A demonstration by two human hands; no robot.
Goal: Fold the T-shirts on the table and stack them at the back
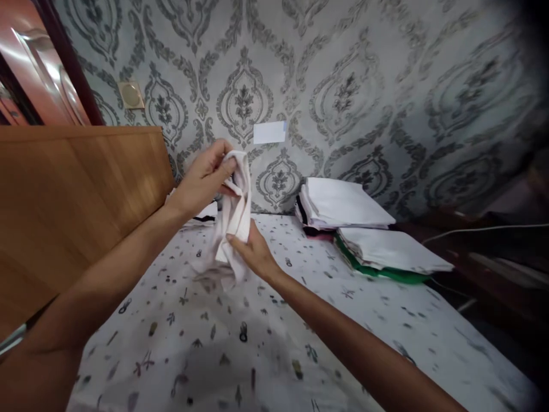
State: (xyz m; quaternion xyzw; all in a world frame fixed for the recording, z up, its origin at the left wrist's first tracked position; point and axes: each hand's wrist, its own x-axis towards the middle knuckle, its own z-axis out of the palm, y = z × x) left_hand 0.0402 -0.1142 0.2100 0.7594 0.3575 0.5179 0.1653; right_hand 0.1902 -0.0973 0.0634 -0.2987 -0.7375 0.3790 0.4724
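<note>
Left hand: the left hand (211, 170), raised, pinches the upper edge of a white cloth (241, 214) between thumb and fingers.
Right hand: the right hand (256, 249), lower, grips the cloth's side, thumb in front.
Cloth: hangs in folds between both hands, above a printed sheet (266, 355); lower end blurred, contact with the sheet uncertain.
Right stacks: a taller folded stack (343, 203) near the wall (283, 68); just before it, a lower stack (394, 250) with a green layer beneath.
Left: a wooden panel (86, 200) beside the sheet.
</note>
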